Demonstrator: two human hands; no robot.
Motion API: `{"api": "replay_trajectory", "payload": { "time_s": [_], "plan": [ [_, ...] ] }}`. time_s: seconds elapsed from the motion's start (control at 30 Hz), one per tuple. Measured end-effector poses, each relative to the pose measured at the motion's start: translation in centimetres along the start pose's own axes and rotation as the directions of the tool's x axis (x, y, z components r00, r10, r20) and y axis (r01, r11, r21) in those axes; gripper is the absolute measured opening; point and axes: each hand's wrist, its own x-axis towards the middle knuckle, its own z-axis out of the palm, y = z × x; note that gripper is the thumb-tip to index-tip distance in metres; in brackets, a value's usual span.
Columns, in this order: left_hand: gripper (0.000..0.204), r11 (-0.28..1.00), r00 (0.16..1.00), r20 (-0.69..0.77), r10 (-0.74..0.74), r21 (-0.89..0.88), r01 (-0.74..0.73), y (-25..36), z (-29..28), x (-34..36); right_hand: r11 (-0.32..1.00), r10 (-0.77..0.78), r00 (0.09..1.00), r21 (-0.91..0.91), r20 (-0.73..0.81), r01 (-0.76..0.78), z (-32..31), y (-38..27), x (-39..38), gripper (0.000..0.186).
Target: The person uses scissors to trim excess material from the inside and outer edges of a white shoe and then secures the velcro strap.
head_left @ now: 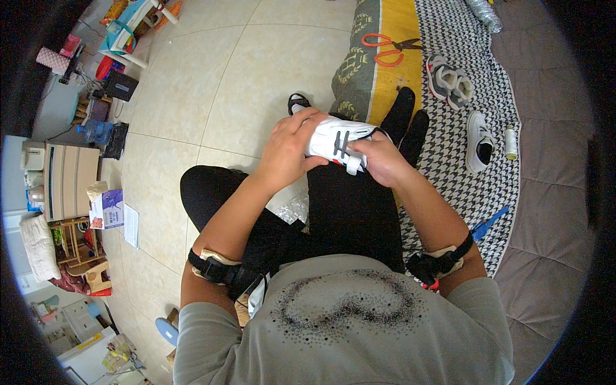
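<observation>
We count one white shoe (332,140) between our two hands, held above our lap with two dark laces across it and a short white strap hanging at its near side. Our left hand (287,149) has the toe end pinched, its fingers laid together over the far side and the thumb against the near side. Our right hand (380,158) is at the opening, thumb resting on the shoe near the laces — how its other fingers stand we cannot tell, since they are mostly hidden. Three more shoes lie to our right: a pair of grey-and-white shoes (451,83) side by side, and one single white sneaker (478,142) with one white cylinder (511,142) just beside it. One pair of scissors (393,49) with orange-red handles lies farther off, blades spread, on the yellow cloth (403,19). The houndstooth cloth (491,70) under those three shoes ends at a curved edge against the grey quilt (552,160). To our left the tile floor (173,96) spreads wide — it runs out to the things crowded along the wall.
</observation>
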Motion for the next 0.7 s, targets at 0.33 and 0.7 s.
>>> {"api": "replay_trajectory", "payload": {
  "time_s": [0.33, 0.7],
  "plan": [
    [0.078, 0.99, 0.999, -0.013, 0.038, -0.136, -0.039, 0.2, 0.2, 0.3, 0.999, -0.032, 0.999, 0.002, 0.043, 0.032, 0.1, 0.5, 0.2, 0.04],
    [0.078, 0.995, 0.997, 0.034, 0.064, -0.082, -0.061, 0.5, -0.4, 1.3, 0.998, -0.031, 0.995, 0.061, 0.1, 0.025, -1.4, 1.1, 0.6, 0.045]
  ]
}}
